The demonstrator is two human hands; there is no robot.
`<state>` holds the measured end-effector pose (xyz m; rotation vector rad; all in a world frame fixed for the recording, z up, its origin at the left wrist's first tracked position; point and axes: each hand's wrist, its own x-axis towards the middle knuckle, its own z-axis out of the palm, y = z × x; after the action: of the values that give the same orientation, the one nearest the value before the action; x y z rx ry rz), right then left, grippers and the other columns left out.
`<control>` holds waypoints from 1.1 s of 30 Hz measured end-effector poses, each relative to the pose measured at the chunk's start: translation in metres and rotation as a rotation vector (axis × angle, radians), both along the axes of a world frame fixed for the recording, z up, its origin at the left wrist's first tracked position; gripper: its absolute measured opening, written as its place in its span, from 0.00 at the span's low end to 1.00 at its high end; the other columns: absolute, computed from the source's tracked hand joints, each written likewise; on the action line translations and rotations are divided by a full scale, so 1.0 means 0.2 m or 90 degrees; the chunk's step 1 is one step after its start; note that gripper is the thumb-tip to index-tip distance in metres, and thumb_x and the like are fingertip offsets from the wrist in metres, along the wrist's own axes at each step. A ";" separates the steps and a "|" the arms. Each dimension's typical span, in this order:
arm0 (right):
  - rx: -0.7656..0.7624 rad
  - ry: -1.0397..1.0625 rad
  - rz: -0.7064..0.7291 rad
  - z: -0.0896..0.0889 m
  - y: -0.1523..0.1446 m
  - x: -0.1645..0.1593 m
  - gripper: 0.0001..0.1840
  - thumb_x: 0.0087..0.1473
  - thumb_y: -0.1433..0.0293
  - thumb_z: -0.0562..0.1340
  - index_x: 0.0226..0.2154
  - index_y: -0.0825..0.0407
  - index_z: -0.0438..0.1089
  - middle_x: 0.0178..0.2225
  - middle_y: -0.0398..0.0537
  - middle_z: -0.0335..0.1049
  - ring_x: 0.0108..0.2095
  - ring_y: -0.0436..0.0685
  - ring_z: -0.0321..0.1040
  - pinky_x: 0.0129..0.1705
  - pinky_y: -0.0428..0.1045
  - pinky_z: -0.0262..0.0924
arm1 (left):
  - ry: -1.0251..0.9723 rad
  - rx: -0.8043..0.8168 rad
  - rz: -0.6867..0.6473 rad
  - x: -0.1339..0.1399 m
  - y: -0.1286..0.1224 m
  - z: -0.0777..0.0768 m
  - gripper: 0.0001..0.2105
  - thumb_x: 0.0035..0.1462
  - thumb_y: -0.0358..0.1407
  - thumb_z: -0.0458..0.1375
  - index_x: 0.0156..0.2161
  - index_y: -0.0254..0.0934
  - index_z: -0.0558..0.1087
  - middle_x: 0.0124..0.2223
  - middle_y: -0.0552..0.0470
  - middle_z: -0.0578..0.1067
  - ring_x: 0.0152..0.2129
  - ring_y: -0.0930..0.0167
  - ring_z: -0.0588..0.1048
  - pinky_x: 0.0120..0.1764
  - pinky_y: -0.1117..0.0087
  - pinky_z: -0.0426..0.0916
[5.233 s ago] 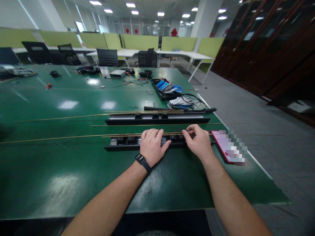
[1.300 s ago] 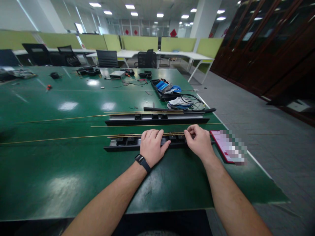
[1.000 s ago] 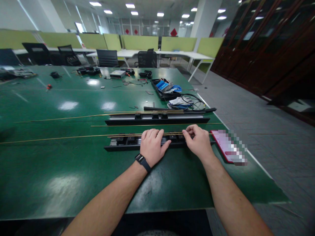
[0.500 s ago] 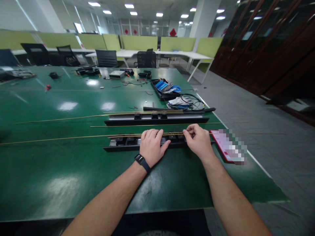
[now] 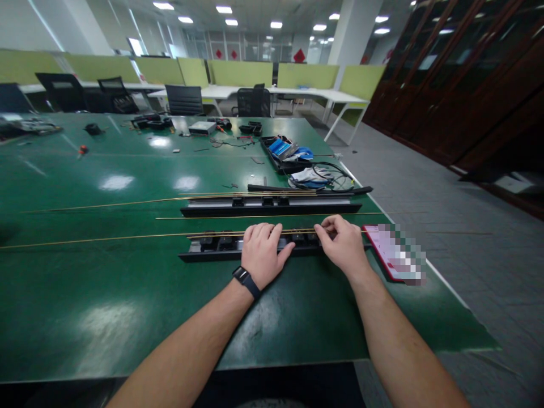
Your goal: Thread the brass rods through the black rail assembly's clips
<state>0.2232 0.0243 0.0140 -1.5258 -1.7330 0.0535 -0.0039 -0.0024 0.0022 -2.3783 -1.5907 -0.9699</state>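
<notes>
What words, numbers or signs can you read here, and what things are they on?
None that I can read.
Red-edged flat thing: part is pixelated, and the rest is too blurred to read.
Black wristwatch: no readable numbers on its face.
Red diamond in the background: too small to tell if it has writing.
Blue item in the tray: too blurred.
Near black rail: no writing shows.

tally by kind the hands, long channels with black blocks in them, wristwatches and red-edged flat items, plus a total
Hands: 2 (left hand, right hand)
Channels: 2 (near channel, far channel)
Wristwatch: 1
Red-edged flat item: 1
Total: 6
</notes>
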 end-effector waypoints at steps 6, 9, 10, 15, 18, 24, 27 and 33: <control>0.007 -0.014 0.017 0.00 0.00 -0.01 0.09 0.61 0.60 0.62 0.34 0.47 0.68 0.29 0.44 0.74 0.33 0.58 0.71 0.45 0.56 0.59 | 0.001 0.001 -0.001 0.00 0.00 0.00 0.21 0.68 0.49 0.58 0.58 0.39 0.74 0.53 0.42 0.80 0.54 0.58 0.74 0.59 0.52 0.61; 0.009 -0.013 0.019 0.00 -0.01 -0.01 0.08 0.61 0.61 0.62 0.34 0.47 0.68 0.29 0.44 0.74 0.32 0.58 0.70 0.45 0.56 0.58 | 0.003 0.002 -0.001 0.00 0.00 0.00 0.21 0.68 0.49 0.58 0.58 0.38 0.74 0.53 0.42 0.80 0.54 0.58 0.74 0.59 0.52 0.61; 0.009 -0.012 0.017 0.00 -0.01 -0.01 0.08 0.61 0.61 0.62 0.34 0.47 0.68 0.29 0.44 0.74 0.32 0.58 0.70 0.45 0.56 0.58 | 0.004 0.003 -0.001 0.00 0.00 0.00 0.21 0.68 0.49 0.58 0.58 0.38 0.74 0.53 0.42 0.80 0.54 0.58 0.74 0.59 0.52 0.61; 0.005 -0.006 0.010 0.00 0.00 0.00 0.08 0.60 0.61 0.62 0.34 0.47 0.67 0.29 0.44 0.74 0.32 0.58 0.70 0.43 0.55 0.59 | 0.004 0.003 -0.001 0.00 0.00 0.00 0.21 0.68 0.49 0.58 0.58 0.39 0.74 0.53 0.42 0.79 0.54 0.57 0.74 0.58 0.52 0.62; -0.002 0.000 0.001 0.00 0.00 0.01 0.08 0.59 0.60 0.62 0.33 0.47 0.67 0.28 0.44 0.74 0.31 0.59 0.70 0.41 0.55 0.59 | 0.005 0.003 -0.002 0.00 0.00 0.00 0.21 0.68 0.48 0.58 0.58 0.39 0.74 0.53 0.42 0.79 0.54 0.58 0.74 0.59 0.53 0.62; -0.015 0.002 -0.001 0.01 0.00 0.01 0.09 0.59 0.59 0.62 0.33 0.46 0.68 0.27 0.45 0.74 0.31 0.59 0.70 0.40 0.55 0.60 | 0.004 0.003 -0.001 0.00 0.00 0.00 0.20 0.68 0.48 0.58 0.58 0.39 0.74 0.53 0.43 0.79 0.54 0.58 0.74 0.59 0.53 0.61; -0.013 0.003 0.005 0.01 0.00 0.00 0.10 0.60 0.58 0.63 0.34 0.46 0.68 0.27 0.45 0.74 0.32 0.60 0.71 0.40 0.55 0.61 | 0.003 0.001 -0.001 0.00 0.00 0.00 0.21 0.68 0.49 0.58 0.58 0.39 0.74 0.53 0.42 0.79 0.54 0.58 0.74 0.59 0.52 0.61; -0.003 0.011 0.013 0.01 -0.01 -0.01 0.11 0.59 0.57 0.64 0.33 0.46 0.68 0.28 0.44 0.74 0.33 0.59 0.71 0.41 0.56 0.61 | 0.002 0.003 0.000 0.00 0.00 0.00 0.20 0.68 0.48 0.58 0.58 0.39 0.74 0.53 0.42 0.79 0.54 0.57 0.74 0.59 0.52 0.61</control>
<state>0.2219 0.0231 0.0157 -1.5075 -1.7364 0.0814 -0.0034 -0.0026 0.0020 -2.3752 -1.5871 -0.9687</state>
